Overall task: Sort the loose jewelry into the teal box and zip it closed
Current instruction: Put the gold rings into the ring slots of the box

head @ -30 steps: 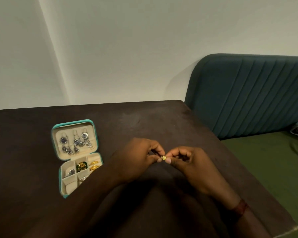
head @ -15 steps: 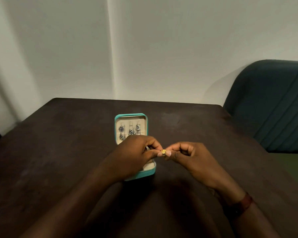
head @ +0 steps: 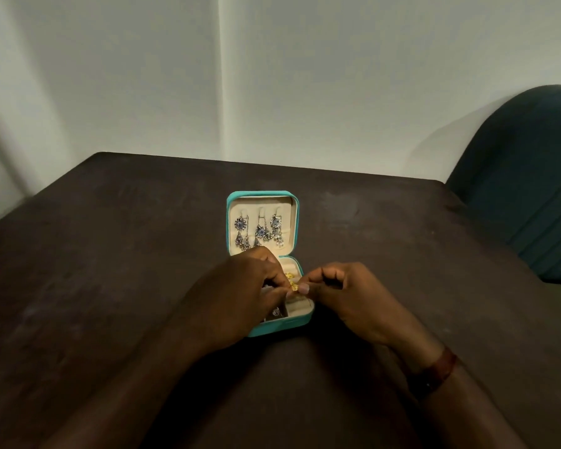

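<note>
On dark table (head: 110,286), centre: teal box (head: 297,324) open, lid (head: 262,194) flat on the far side with silver drop earrings (head: 260,231) hung inside. Over base compartments: left hand (head: 240,296) and right hand (head: 344,299), fingertips meeting, both pinching small gold piece (head: 294,287) between thumb and forefinger, other fingers curled. More gold bits (head: 289,275) in far-right compartment; cannot tell exact type. Dark red band (head: 434,371) on right wrist. Teal seat (head: 525,176) at right, white wall (head: 272,76) behind.
</note>
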